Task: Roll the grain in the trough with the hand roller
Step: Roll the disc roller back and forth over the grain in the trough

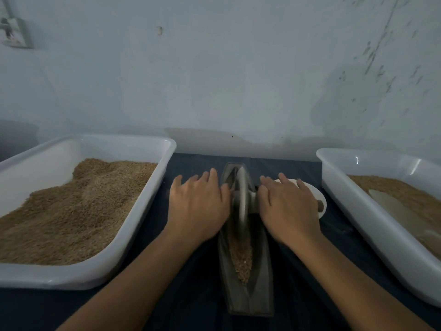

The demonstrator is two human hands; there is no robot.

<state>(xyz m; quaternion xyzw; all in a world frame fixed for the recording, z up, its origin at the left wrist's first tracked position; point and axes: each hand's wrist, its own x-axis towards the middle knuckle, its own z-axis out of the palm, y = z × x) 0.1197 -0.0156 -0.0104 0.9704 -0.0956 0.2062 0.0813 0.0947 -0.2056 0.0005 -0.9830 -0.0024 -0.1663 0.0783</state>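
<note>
A grey metal disc roller [241, 199] stands upright in a narrow dark boat-shaped trough [248, 271] holding tan grain [242, 256]. The left hand [198, 206] and right hand [290, 209] lie flat, fingers spread, on its axle ends. Even pressure from both palms should keep the disc centred.

Trough [259, 280]: dull grey metal, long and narrow. Grain [242, 259] in it: tan to golden brown, speckled. Roller disc [242, 197]: pale silvery grey, blurred. Left tray [133, 235]: glossy white, filled with sandy brown grain [78, 211], finely granular. Right tray [372, 223]: white with bright glints on its far wall, brown grain [401, 194] and a pale beige patch. Table cover [191, 297]: dark navy blue, plain. Small dish [315, 194] on the right: white. Far wall [238, 68]: pale blue-grey, blotchy, with darker flecks at right.
</note>
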